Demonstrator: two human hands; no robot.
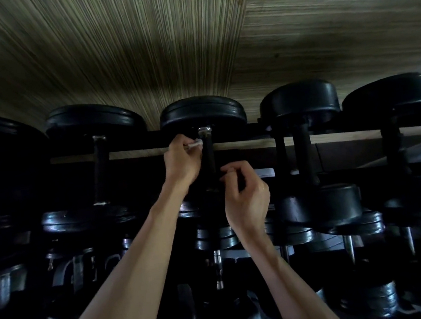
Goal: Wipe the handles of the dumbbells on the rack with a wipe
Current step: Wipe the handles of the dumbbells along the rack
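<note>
Black dumbbells lie in a row on the top tier of a dark rack (pixel 255 143). The middle dumbbell (pixel 202 112) has a dark handle (pixel 208 157) running toward me. My left hand (pixel 181 160) pinches a small white wipe (pixel 196 143) against the far end of that handle, beside its chrome collar. My right hand (pixel 246 194) hovers at the near end of the same handle with fingers curled; whether it touches the handle is unclear, and nothing shows in it.
Neighbouring dumbbells sit close on both sides, one to the left (pixel 93 121) and one to the right (pixel 299 102). Lower tiers hold several more dumbbells (pixel 215 241). A striped wooden floor (pixel 186 28) lies beyond the rack.
</note>
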